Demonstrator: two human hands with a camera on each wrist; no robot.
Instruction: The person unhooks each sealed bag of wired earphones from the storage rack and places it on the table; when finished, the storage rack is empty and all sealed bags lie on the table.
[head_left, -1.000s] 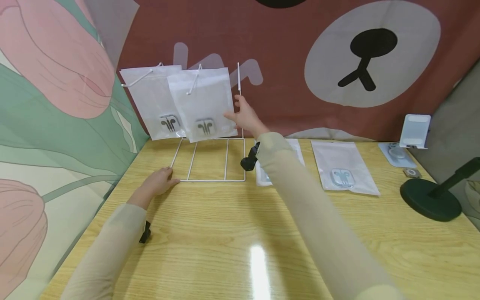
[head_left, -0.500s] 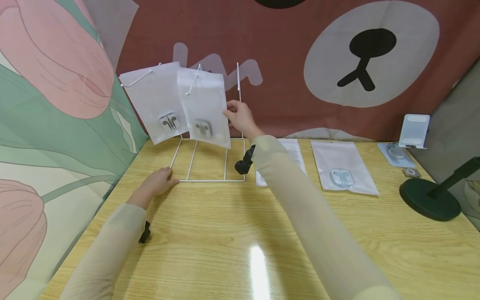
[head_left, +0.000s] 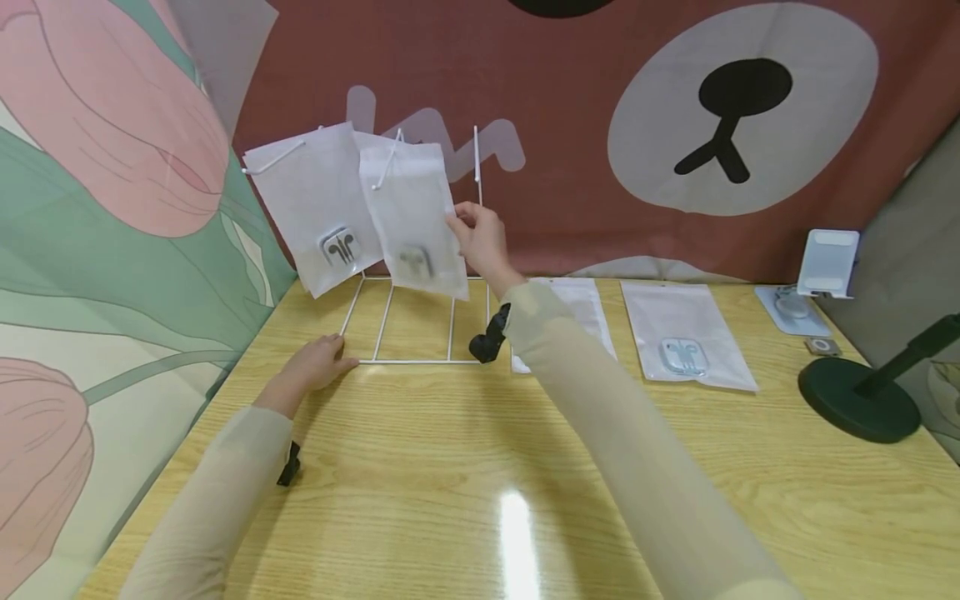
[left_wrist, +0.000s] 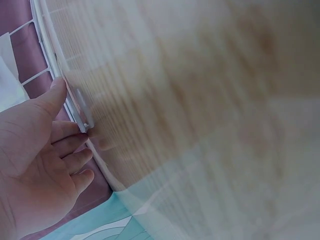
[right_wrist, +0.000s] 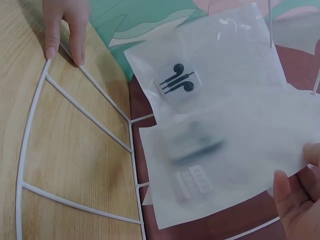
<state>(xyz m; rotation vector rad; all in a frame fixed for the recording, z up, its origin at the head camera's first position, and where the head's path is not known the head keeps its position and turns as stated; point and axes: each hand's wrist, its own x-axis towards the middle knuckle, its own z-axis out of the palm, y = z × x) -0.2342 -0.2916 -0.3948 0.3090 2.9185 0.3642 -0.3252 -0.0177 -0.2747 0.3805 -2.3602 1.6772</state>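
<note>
- Clock positions are read from your viewpoint, 12 o'clock straight ahead.
- Right hand (head_left: 480, 242), 12 o'clock: you pinch the right-hand edge of the front pouch (head_left: 412, 208) between thumb and fingers.
- The front pouch, white and translucent, hangs from the middle hook of the white wire rack (head_left: 412, 362) between 11 and 12 o'clock; its contents look blurred through the film.
- Left hand (head_left: 307, 367), 11 o'clock: you hold the near left corner of the rack base, thumb at the front wire, fingertips at the side wire.
- The left pouch (head_left: 315, 179) hangs tilted from the left hook at 11 o'clock, partly overlapped by the front pouch; a square earphone case (head_left: 341, 246) shows at its lower end.
- Between 12 and 1 o'clock, a third pouch (head_left: 581, 304) lies on the wooden table (head_left: 390, 467), partly covered by your right sleeve (head_left: 600, 400).
- At 1 o'clock, a fourth pouch (head_left: 686, 312) lies flat.
- Between 1 and 2 o'clock stands a pale blue stand (head_left: 828, 260); a dark round base (head_left: 858, 400) sits at 2 o'clock.
</note>
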